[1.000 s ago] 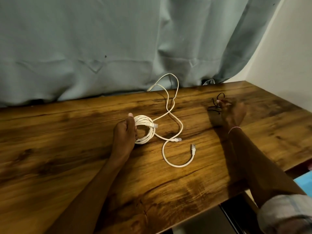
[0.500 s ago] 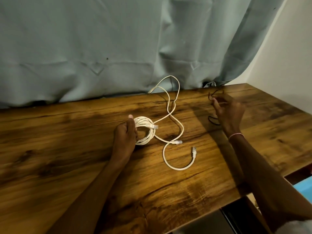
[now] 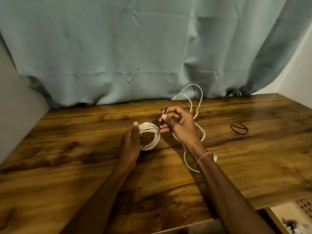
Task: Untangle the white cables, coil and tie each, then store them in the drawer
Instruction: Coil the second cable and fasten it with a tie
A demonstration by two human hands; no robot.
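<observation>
The left hand (image 3: 130, 146) gripped the coil (image 3: 152, 136) on the table (image 3: 67, 149) while the right hand (image 3: 179, 127) pinched a black tie (image 3: 162, 119) beside it.

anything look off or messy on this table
Nothing looks damaged. One white cable sprawls uncoiled across the table, its far loop rising against the curtain. The other is a neat coil held by the left hand; the right hand pinches a black tie beside it. A spare tie lies apart.
</observation>
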